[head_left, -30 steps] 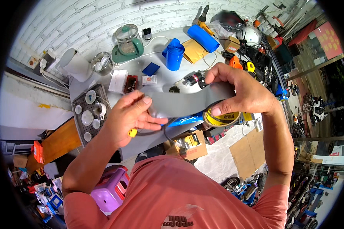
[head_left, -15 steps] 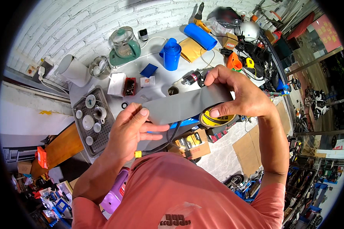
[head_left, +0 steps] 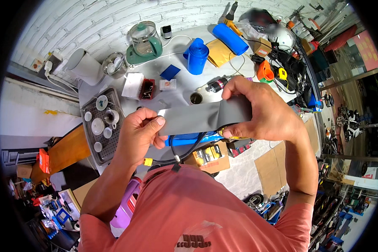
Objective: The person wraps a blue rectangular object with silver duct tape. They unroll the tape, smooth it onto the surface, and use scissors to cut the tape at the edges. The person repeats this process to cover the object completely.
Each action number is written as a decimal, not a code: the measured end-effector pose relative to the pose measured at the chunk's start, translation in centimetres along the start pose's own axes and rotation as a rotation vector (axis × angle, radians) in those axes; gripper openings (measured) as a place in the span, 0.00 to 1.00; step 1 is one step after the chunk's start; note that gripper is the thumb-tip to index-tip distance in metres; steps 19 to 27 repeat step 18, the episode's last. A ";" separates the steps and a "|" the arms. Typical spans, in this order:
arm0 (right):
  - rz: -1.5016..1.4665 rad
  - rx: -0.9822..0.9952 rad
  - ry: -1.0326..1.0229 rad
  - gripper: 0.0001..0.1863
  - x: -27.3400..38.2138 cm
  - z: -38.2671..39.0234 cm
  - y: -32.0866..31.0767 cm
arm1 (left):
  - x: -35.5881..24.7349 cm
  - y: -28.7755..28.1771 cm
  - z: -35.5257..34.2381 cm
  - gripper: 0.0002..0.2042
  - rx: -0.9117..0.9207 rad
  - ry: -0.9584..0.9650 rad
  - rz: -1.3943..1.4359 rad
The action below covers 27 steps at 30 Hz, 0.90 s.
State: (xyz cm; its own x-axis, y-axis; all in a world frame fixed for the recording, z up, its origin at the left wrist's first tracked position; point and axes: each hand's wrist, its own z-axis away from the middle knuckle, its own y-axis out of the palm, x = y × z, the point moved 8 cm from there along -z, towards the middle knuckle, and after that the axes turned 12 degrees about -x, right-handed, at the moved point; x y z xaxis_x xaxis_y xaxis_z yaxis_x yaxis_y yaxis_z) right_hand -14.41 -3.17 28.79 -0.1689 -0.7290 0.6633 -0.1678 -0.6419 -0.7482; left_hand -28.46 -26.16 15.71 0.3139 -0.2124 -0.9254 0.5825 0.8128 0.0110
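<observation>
A wide strip of grey tape (head_left: 193,119) is stretched between my hands, pulled out from its roll. My left hand (head_left: 145,130) pinches the loose end between thumb and fingers. My right hand (head_left: 260,111) grips the roll, whose yellow inner core shows only as a sliver below my thumb. Behind and below the strip lies a long blue object (head_left: 189,139), largely hidden by the tape. A black cable with a yellow connector (head_left: 148,162) runs beside it, close to my shirt.
A perforated tea tray (head_left: 115,143) with white cups stands at the left. Farther back are a green-based glass kettle (head_left: 143,42), a blue roll of sheet (head_left: 197,59), a yellow envelope (head_left: 219,52) and a dark bottle (head_left: 218,85). An open carton (head_left: 216,161) sits below the strip.
The roll has turned in my right hand, so its yellow core now shows far less. My left fingers have curled in around the tape's end. The view has shifted slightly.
</observation>
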 end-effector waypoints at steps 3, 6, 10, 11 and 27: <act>0.073 -0.002 -0.081 0.33 1.2 0.1 0.5 | 0.3 -0.3 0.3 0.10 -0.006 -0.030 0.008; 0.116 -0.033 -0.115 0.36 2.2 1.0 0.5 | 0.4 -0.6 0.7 0.10 0.004 -0.022 -0.042; 0.110 -0.049 -0.082 0.37 3.4 2.1 0.3 | 0.7 -0.3 2.0 0.10 0.033 -0.104 -0.028; 0.104 -0.040 -0.070 0.36 3.7 2.2 0.2 | 0.9 -0.2 2.2 0.11 0.025 -0.100 0.016; 0.140 -0.018 -0.105 0.33 4.2 0.5 0.0 | 0.3 -0.4 1.4 0.12 0.058 -0.131 -0.025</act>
